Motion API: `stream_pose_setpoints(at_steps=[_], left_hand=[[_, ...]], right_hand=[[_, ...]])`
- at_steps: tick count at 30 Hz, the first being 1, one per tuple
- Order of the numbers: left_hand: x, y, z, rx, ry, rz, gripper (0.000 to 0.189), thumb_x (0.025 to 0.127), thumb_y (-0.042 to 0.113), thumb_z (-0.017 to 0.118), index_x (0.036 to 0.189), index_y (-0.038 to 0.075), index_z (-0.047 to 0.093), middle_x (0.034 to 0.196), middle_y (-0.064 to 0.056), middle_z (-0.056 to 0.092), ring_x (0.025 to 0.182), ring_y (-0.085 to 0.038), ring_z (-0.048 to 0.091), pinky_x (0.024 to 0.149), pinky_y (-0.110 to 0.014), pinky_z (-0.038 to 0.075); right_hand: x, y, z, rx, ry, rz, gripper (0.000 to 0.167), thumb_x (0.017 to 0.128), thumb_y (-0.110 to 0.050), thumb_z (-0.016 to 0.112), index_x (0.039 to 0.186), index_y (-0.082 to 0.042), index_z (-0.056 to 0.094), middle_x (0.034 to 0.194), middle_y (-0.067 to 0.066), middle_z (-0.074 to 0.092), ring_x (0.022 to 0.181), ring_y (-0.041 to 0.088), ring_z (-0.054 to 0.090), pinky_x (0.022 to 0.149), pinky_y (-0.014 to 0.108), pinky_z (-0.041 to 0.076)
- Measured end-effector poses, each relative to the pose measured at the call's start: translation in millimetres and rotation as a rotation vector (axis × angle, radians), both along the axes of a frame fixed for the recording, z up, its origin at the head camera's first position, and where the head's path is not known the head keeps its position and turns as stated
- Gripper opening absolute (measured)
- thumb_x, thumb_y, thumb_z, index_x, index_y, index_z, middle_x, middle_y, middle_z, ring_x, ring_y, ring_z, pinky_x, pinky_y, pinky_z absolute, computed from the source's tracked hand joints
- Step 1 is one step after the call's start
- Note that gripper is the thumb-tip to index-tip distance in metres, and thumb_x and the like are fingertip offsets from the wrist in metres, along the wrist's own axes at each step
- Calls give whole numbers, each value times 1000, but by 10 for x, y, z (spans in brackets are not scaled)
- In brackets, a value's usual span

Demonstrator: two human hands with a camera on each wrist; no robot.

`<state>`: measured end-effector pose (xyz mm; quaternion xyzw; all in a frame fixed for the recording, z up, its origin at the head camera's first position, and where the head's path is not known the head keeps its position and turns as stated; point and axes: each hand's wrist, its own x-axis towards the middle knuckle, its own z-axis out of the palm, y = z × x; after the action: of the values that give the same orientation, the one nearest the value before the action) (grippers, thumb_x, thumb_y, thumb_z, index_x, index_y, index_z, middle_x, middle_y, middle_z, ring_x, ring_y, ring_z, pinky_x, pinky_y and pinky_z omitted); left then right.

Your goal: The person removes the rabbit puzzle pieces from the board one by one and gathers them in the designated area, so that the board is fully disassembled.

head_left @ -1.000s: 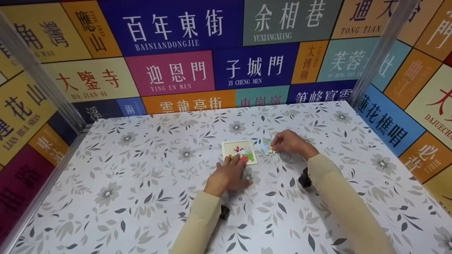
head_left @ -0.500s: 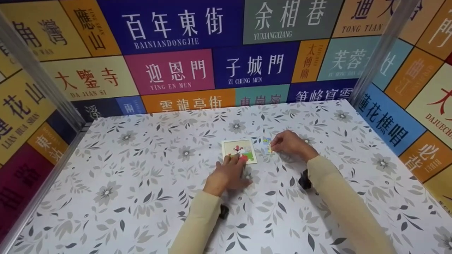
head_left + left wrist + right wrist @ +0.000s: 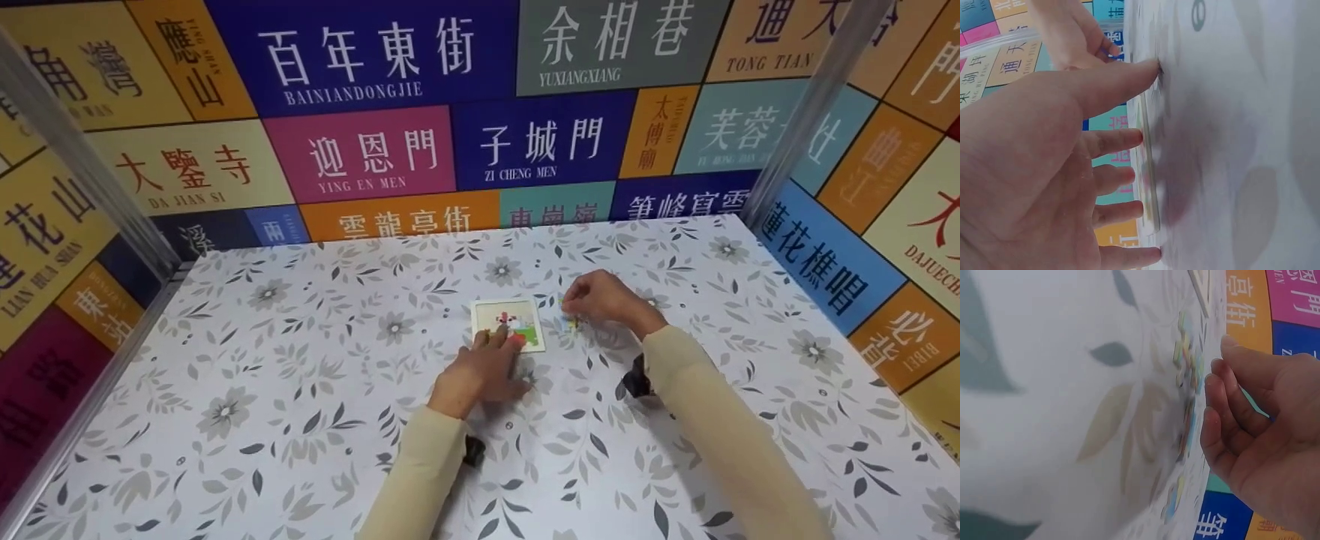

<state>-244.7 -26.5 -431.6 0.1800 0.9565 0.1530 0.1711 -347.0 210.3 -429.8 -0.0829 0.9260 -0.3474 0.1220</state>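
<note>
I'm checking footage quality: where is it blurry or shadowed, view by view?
Head view: wall lettering mostly legible, puzzle pieces too small to make out; left wrist view: near tablecloth out of focus, with hazy shade beside the left hand; right wrist view: nearest leaf prints soft.

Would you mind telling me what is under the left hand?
Beneath the left hand are part of the framed picture and the patterned tablecloth; whatever it covers directly cannot be seen.
</note>
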Motion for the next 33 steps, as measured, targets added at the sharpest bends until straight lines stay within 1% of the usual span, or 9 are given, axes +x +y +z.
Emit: stream_pose_setpoints(at_steps=[4, 7, 11, 15, 20, 25, 27, 30, 33], left_hand=[[19, 68, 7, -6, 25, -56, 70, 94, 41, 65, 154, 17, 38, 168, -7, 22, 155, -36, 19, 122, -61, 21], [17, 117, -20, -2, 36, -79, 70, 96, 43, 63, 155, 18, 36, 168, -6, 23, 155, -38, 20, 122, -61, 21], [5, 146, -69, -37, 49, -71, 74, 96, 48, 61, 157, 19, 33, 167, -5, 27, 154, -37, 22, 123, -58, 23], [9, 150, -81, -79, 41, -65, 76, 96, 51, 61, 158, 19, 30, 167, -5, 26, 154, -36, 21, 123, -57, 23], [33, 160, -57, -91, 33, -69, 79, 96, 51, 60, 159, 18, 28, 168, -6, 24, 156, -34, 18, 124, -59, 20], [40, 157, -78, -99, 54, -62, 79, 95, 52, 61, 159, 17, 29, 167, -5, 26, 155, -33, 20, 123, -60, 21], [37, 157, -88, -101, 54, -55, 78, 95, 52, 61, 159, 17, 30, 167, -5, 26, 155, -33, 20, 123, -60, 21], [32, 160, -80, -103, 48, -51, 78, 95, 52, 60, 159, 18, 29, 168, -5, 25, 156, -33, 19, 123, -60, 20], [29, 158, -60, -96, 50, -49, 78, 96, 52, 60, 159, 18, 30, 168, -5, 25, 156, -34, 19, 123, -60, 19]], right_hand=[[-12, -172, -9, -8, 24, 23, 15, 93, -19, 70, 102, -7, 73, 102, 10, 71, 85, 17, 60, 75, 29, 48], [-24, -325, -17, -37, 45, 51, 17, 94, -18, 69, 105, -6, 73, 108, 14, 71, 92, 21, 63, 81, 33, 50], [-34, -531, -46, -67, 41, 67, 19, 96, -18, 68, 110, -6, 72, 114, 14, 71, 104, 25, 64, 93, 40, 51], [-38, -679, -109, -69, -2, 80, 19, 97, -16, 66, 113, -7, 71, 117, 13, 71, 109, 25, 63, 101, 43, 48], [-36, -742, -170, -67, -51, 96, 19, 98, -14, 63, 113, -7, 72, 115, 12, 71, 106, 23, 62, 102, 41, 47], [-46, -773, -185, -69, -82, 103, 18, 97, -13, 64, 112, -9, 74, 112, 10, 72, 103, 21, 61, 103, 40, 47], [-55, -784, -193, -71, -97, 103, 18, 97, -14, 64, 112, -10, 74, 113, 9, 72, 105, 22, 61, 105, 41, 47], [-67, -796, -192, -78, -101, 107, 19, 97, -13, 64, 114, -10, 73, 114, 9, 72, 107, 23, 61, 107, 42, 46], [-77, -805, -193, -83, -70, 123, 19, 97, -12, 63, 113, -8, 73, 114, 11, 72, 109, 24, 62, 106, 43, 47]])
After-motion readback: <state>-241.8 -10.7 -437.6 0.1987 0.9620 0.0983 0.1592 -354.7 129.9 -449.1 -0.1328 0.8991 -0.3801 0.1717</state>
